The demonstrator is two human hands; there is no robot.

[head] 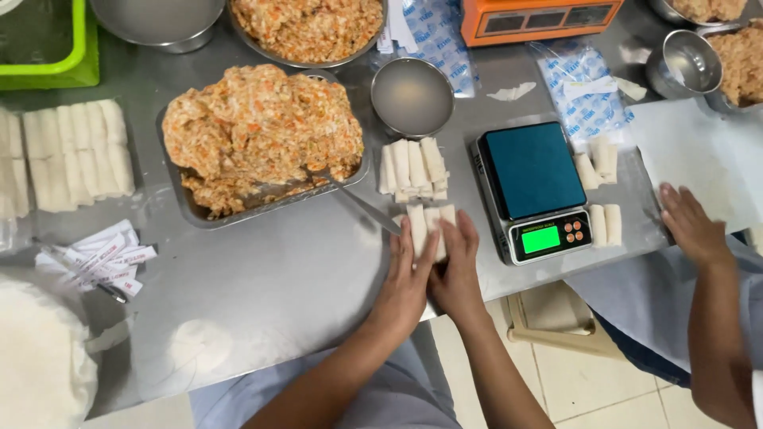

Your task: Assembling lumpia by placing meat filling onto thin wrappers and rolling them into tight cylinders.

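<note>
Steel: the table [262,294] is bare brushed metal, smeared in places; pale floor tiles show below its near edge.
Room: a food bench, with a second person's hand [690,225] flat on a white sheet at my right.
Counts: two scales, a dark one [534,191] with a lit green display and an orange one [540,17] behind it. One small empty bowl [412,97]. One tray [199,213] heaped with orange-flecked filling, a spoon [362,205] lying in it.
Rolls: three white rolls [427,226] stand side by side at the table's near edge, just left of the dark scale. A pile [412,168] of about seven lies just behind them.
Look: the rolls are pale, smooth and cylindrical, ends squared.
Left hand [404,284]: my fingers are curled loosely against the rolls' left side.
Right hand [457,270]: my fingers lie over their right side, half closed, pressing them together.
</note>
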